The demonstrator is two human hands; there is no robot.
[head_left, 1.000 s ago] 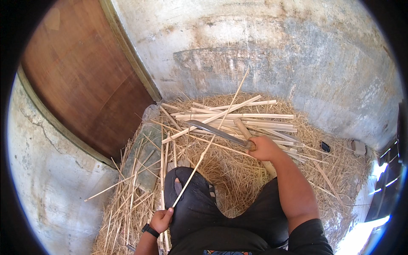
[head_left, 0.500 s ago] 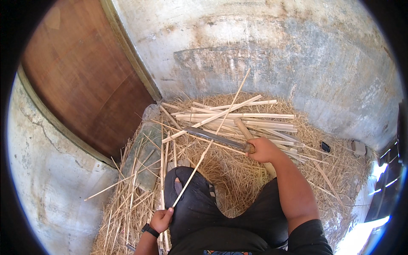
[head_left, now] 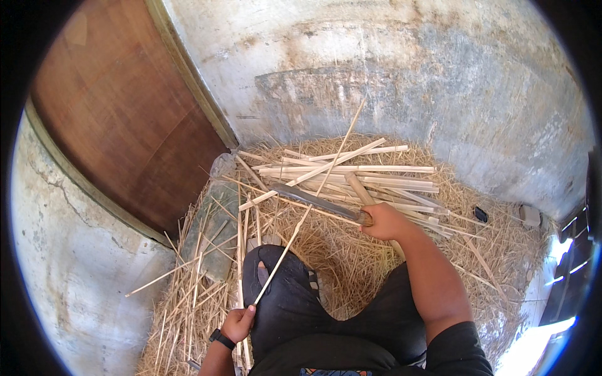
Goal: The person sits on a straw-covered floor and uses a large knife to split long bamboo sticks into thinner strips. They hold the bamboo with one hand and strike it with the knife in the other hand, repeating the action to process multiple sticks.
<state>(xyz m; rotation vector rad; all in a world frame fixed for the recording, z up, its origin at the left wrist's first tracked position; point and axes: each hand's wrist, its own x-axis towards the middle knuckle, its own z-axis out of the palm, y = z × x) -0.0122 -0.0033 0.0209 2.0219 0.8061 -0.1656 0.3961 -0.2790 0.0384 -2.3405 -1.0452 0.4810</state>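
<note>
My left hand [head_left: 237, 323] is closed on the near end of a long thin bamboo strip [head_left: 280, 256]. The strip slants up and away past my left knee, its far end rising in front of the wall. In my right hand [head_left: 383, 222] I grip the handle of a machete [head_left: 316, 201], whose dark blade points left and lies across the strip. Whether blade and strip touch I cannot tell. Beyond the blade a pile of split bamboo strips [head_left: 376, 171] lies on straw. A thicker bamboo piece [head_left: 359, 189] slants beside my right hand, partly hidden by it.
Thin bamboo strips and shavings [head_left: 194, 307] lie to my left, next to a grey slab [head_left: 213, 250]. A wooden door [head_left: 125, 113] and a stained wall [head_left: 401, 81] close in the far side. A small black object [head_left: 480, 214] and a pale block [head_left: 530, 215] sit at the right.
The machete and my right hand have shifted slightly left and nearer to me. The far end of the thin strip has moved a little left. My left hand keeps its hold.
</note>
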